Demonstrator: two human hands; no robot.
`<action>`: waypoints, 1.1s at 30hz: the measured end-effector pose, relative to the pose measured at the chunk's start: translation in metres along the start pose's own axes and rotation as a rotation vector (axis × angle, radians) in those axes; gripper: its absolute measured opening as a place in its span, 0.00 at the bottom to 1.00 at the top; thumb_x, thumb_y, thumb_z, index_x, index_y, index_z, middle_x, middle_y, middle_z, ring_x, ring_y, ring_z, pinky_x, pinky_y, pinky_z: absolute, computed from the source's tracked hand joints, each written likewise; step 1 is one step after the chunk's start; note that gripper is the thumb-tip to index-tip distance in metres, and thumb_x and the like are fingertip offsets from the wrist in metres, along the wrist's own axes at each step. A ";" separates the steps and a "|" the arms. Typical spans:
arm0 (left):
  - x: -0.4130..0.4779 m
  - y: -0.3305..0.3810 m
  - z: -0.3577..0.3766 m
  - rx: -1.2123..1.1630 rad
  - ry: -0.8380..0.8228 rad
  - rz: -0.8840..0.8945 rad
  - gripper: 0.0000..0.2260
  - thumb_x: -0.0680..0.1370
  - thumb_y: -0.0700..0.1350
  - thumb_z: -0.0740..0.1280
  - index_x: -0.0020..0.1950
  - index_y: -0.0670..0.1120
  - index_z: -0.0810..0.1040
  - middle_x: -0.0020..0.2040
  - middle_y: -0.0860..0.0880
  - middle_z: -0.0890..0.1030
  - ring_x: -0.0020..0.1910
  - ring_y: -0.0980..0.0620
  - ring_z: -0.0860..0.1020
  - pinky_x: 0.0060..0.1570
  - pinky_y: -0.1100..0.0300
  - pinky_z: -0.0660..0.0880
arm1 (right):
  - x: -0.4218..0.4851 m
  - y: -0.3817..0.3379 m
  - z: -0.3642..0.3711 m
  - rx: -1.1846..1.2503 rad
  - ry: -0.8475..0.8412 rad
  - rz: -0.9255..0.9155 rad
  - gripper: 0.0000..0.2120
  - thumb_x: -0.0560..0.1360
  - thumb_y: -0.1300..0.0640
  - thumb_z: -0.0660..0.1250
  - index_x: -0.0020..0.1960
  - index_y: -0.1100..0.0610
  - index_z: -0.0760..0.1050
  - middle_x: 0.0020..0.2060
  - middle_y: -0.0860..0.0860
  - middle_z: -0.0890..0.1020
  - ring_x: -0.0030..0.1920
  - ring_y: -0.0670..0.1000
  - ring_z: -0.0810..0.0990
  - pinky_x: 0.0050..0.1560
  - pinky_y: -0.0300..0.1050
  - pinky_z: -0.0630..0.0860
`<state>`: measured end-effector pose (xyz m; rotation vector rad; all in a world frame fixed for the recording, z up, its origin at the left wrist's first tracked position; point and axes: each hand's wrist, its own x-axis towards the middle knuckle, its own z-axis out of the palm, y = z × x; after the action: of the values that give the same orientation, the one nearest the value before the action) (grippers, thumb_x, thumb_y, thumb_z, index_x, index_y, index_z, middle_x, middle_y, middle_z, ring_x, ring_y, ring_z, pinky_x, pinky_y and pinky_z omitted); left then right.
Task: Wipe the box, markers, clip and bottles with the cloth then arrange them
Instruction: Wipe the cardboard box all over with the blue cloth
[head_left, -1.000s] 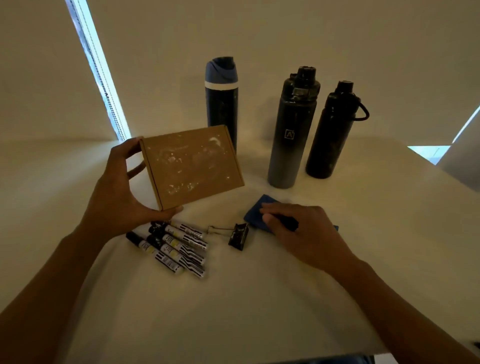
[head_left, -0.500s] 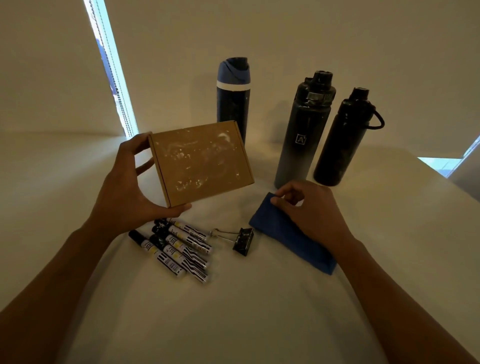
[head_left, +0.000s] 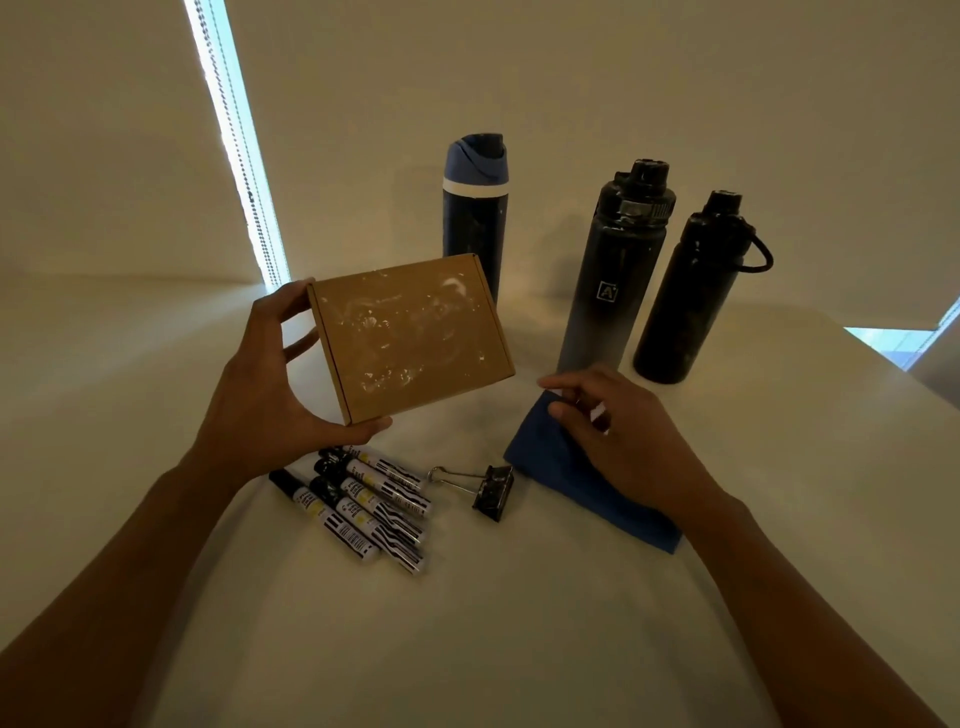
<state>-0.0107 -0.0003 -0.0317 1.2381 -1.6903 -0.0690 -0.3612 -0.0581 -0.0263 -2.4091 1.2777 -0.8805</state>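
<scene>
Box: your left hand (head_left: 270, 395) holds the cardboard box (head_left: 410, 338) lifted above the table (head_left: 519, 623), thumb under its lower edge and fingers on the upper left corner. The broad face is turned to you and shows white smears. It is held the same way as one second ago, only a little higher in the view.

Cloth: the blue cloth (head_left: 582, 488) lies flat on the table, to the right of the clip (head_left: 491, 491) and in front of the bottles.

Right hand: one second ago your right hand (head_left: 634, 441) lay flat on the cloth; now its fingers are curled and pinch the far corner of the cloth. I cannot tell if the corner has already left the table.

Meaning: I judge that you are picking up the cloth to begin wiping the box. No item looks wiped yet.

Markers: the markers (head_left: 363, 504) lie in a loose bundle on the table, just below the box and beside the clip, untouched.

Bottles: three bottles stand upright at the back: the blue-lidded bottle (head_left: 474, 218) behind the box, the grey bottle (head_left: 618, 270) and the black bottle (head_left: 691, 291) close together on the right.

Care: the clip is near the cloth, so lift the cloth straight up and do not drag it.
</scene>
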 end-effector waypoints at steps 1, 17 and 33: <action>0.000 0.000 0.000 -0.001 0.000 -0.001 0.61 0.55 0.51 0.89 0.80 0.45 0.60 0.75 0.55 0.68 0.76 0.56 0.68 0.72 0.64 0.70 | 0.001 0.001 0.003 -0.026 -0.049 -0.012 0.12 0.82 0.49 0.62 0.64 0.43 0.76 0.52 0.41 0.76 0.50 0.39 0.77 0.51 0.32 0.75; 0.002 -0.004 -0.002 -0.002 0.026 -0.035 0.60 0.55 0.52 0.88 0.81 0.46 0.60 0.76 0.57 0.67 0.76 0.58 0.68 0.71 0.65 0.70 | 0.021 -0.025 -0.071 0.173 0.433 -0.121 0.07 0.79 0.52 0.68 0.56 0.49 0.74 0.50 0.45 0.80 0.49 0.44 0.81 0.45 0.42 0.80; 0.001 0.002 0.001 -0.022 0.039 -0.061 0.61 0.54 0.51 0.89 0.81 0.47 0.60 0.77 0.57 0.66 0.75 0.61 0.69 0.72 0.50 0.72 | -0.009 0.016 -0.039 0.155 -0.349 0.084 0.07 0.70 0.39 0.74 0.47 0.38 0.83 0.45 0.39 0.81 0.46 0.43 0.78 0.42 0.37 0.71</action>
<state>-0.0130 -0.0007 -0.0306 1.2662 -1.6142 -0.0995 -0.3998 -0.0589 -0.0074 -2.2444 1.1239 -0.4867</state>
